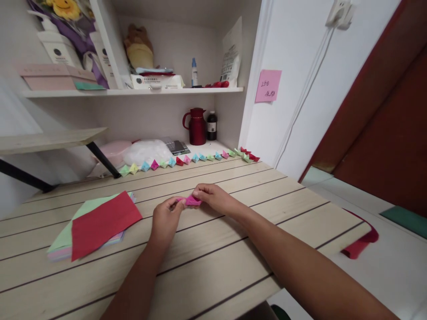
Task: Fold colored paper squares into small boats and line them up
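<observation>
A small piece of folded magenta paper (192,201) is held between my two hands, just above the middle of the table. My left hand (167,216) pinches its left end between thumb and fingers. At the other end, my right hand (211,195) grips it the same way, with the thumb on top. Part of the paper is hidden behind my fingers. To the left lies a stack of coloured paper sheets (63,238), with a red sheet (105,224) askew on top.
Along the table's back edge runs a row of small folded paper boats (154,165) in several colours. Behind them stand a red thermos jug (197,127) and a dark bottle (211,126). A raised wooden shelf (50,141) on black legs occupies the back left.
</observation>
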The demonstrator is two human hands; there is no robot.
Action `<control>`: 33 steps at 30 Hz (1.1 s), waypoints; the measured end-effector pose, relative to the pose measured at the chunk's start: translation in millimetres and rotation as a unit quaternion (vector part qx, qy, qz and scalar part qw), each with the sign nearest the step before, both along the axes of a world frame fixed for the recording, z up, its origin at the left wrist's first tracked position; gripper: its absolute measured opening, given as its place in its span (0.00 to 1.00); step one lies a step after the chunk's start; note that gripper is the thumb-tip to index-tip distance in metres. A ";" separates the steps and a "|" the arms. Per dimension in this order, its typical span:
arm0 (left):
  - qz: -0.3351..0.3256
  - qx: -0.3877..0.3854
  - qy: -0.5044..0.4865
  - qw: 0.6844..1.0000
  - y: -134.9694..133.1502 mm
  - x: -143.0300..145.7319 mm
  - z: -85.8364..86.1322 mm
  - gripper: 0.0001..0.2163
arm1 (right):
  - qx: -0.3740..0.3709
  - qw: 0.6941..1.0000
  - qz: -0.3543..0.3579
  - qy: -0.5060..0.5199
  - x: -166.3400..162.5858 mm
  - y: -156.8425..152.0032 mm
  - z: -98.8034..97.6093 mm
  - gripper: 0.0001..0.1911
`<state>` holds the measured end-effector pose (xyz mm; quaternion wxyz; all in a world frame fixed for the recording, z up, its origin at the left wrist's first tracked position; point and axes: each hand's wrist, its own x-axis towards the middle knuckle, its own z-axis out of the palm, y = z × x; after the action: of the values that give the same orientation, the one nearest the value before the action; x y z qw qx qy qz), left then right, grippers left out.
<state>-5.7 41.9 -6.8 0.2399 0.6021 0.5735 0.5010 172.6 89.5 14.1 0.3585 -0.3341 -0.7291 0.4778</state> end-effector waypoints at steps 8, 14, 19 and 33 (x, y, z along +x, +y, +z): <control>0.025 -0.010 -0.055 0.998 -2.5 -0.9 1.5 0.13 | -0.067 0.997 -0.032 0.038 -5.4 0.8 -3.7 0.33; 0.032 -0.017 -0.071 0.997 -3.3 1.4 3.4 0.12 | -0.069 0.995 -0.064 0.022 -12.5 2.4 -9.7 0.18; 0.038 -0.024 -0.088 0.995 -3.7 1.4 3.3 0.12 | -0.101 0.992 -0.061 0.044 -13.3 2.9 -10.5 0.19; 0.013 -0.032 -0.153 0.988 -3.0 2.2 1.4 0.12 | -0.168 0.975 -0.016 0.145 -15.5 -1.1 -6.5 0.14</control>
<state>-3.5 38.9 -5.4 0.3374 0.5028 0.5537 0.5716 157.1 88.4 7.6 0.4069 -0.3285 -0.5733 0.6308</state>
